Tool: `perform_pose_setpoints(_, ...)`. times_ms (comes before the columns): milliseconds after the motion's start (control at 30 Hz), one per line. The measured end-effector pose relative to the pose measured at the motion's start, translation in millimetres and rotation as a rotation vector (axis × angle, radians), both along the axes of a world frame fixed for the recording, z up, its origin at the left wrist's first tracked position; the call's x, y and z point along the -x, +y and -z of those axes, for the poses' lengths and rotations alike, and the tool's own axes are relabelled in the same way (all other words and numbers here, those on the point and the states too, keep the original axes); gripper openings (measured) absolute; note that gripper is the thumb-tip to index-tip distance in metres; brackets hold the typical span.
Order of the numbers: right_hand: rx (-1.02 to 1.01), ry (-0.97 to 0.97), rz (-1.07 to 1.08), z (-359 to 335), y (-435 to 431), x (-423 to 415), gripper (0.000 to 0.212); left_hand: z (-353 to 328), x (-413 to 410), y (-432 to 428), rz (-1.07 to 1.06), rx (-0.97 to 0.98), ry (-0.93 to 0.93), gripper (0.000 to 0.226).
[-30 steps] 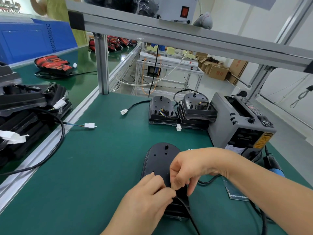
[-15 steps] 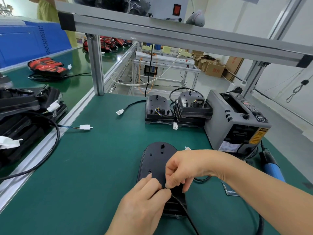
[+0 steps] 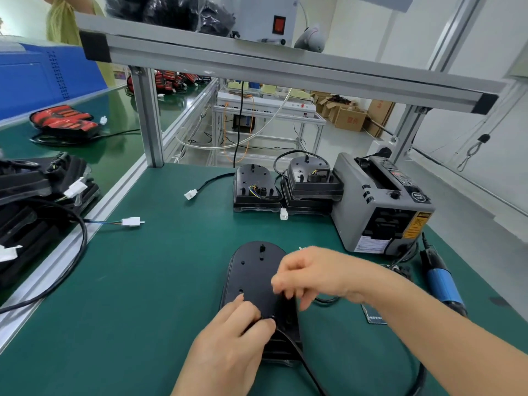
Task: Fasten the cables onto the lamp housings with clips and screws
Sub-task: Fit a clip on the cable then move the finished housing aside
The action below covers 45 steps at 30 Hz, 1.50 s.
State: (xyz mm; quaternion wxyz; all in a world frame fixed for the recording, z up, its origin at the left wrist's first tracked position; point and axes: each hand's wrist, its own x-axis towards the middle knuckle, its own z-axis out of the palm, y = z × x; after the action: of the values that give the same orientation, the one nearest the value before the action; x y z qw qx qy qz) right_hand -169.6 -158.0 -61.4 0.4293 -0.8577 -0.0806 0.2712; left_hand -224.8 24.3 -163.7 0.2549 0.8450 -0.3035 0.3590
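A black housing (image 3: 254, 281) lies flat on the green worktop (image 3: 143, 295), near the front and in the middle. It is long with a round far end, and small pegs stick up from it. A black cable (image 3: 297, 355) comes out of the near part of the housing and runs toward the near edge. The left hand (image 3: 228, 347) rests on the near left part of the housing. Its thumb and first finger are pressed together and pinch the cable right where it meets the housing. The right hand (image 3: 311, 275) reaches in from the right and is over the middle of the housing. Its fingers are curled down onto a bit of the cable, but the hand is blurry, so I cannot tell if it is pinching. At the far side of the worktop sit the far housings (image 3: 254, 187), one flat and more in a stack just to its right, with colored wires showing. A white plug (image 3: 191, 194) on a black wire lies to their left. A grey machine (image 3: 380, 201) stands at the right, touching the stack. Near it, on the right, lies a blue tool (image 3: 441, 284). A small dark card (image 3: 371, 315) lies just past the right arm. On the far left is a pile (image 3: 34, 195) of black parts and wires.
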Motion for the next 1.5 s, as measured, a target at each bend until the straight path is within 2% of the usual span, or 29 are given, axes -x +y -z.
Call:
perform_pose_setpoints(67, -0.046, -0.076, 0.113, -7, -16, 5, 0.014, 0, 1, 0, -0.012, 0.005, 0.017, 0.018)
perform_pose_setpoints(133, 0.025, -0.135, 0.149, -11, -34, 13, 0.013, 0, 1, 0, -0.002, 0.022, 0.018, 0.017)
perform_pose_setpoints(233, 0.338, -0.222, 0.096, -12, -58, 24, 0.009, -1, 1, 0, 0.011, 0.036, 0.008, 0.018)
perform_pose_setpoints(300, 0.47, -0.283, 0.116, -11, -72, 29, 0.012, -1, 2, -1, 0.011, 0.046, 0.015, 0.018)
perform_pose_setpoints(467, 0.672, -0.542, 0.524, -9, -127, 36, 0.015, -3, 3, -2, 0.023, 0.052, 0.038, 0.019)
perform_pose_setpoints(533, 0.838, -0.487, 0.65, -3, -159, 37, 0.017, -4, 2, -2, 0.039, 0.063, 0.034, 0.017)
perform_pose_setpoints(600, 1.014, -0.33, 0.726, 7, -187, 36, 0.032, -5, 2, -2, 0.052, 0.068, 0.022, 0.017)
perform_pose_setpoints(667, 1.106, -0.189, 0.785, 21, -206, 33, 0.047, -6, 2, -1, 0.061, 0.064, 0.023, 0.018)
perform_pose_setpoints(867, 1.011, 0.05, 0.805, 44, -221, 26, 0.081, -7, 4, -2, 0.049, 0.047, 0.041, 0.016)
perform_pose_setpoints(900, 0.987, 0.058, 0.813, 43, -220, 25, 0.079, -7, 4, -1, 0.049, 0.04, 0.035, 0.014)
perform_pose_setpoints(967, 0.879, 0.08, 0.84, 41, -218, 23, 0.061, -7, 3, 0, 0.045, 0.032, 0.047, 0.025)
perform_pose_setpoints(1033, 0.693, 0.113, 0.913, 41, -220, 25, 0.039, -7, 3, 0, 0.048, 0.038, 0.046, 0.027)
perform_pose_setpoints(1067, 0.595, 0.135, 0.95, 41, -222, 28, 0.035, -7, 4, -1, 0.053, 0.042, 0.042, 0.022)
perform_pose_setpoints(1133, 0.386, 0.166, 1.015, 37, -227, 38, 0.042, -8, 3, -1, 0.053, 0.032, 0.035, 0.016)
perform_pose_setpoints(1267, 0.008, 0.139, 1.134, 17, -231, 59, 0.064, -11, 5, 0, 0.039, -0.018, 0.081, 0.029)
perform_pose_setpoints(1333, -0.202, 0.104, 1.173, 5, -228, 67, 0.06, -11, 5, 0, 0.037, -0.026, 0.088, 0.03)
perform_pose_setpoints(1400, -0.484, 0.105, 1.183, -2, -220, 74, 0.05, -10, 6, 0, 0.03, -0.032, 0.096, 0.03)
perform_pose_setpoints(1500, -0.885, 0.098, 1.189, -6, -192, 76, 0.048, -10, 7, 0, 0.015, -0.048, 0.108, 0.028)
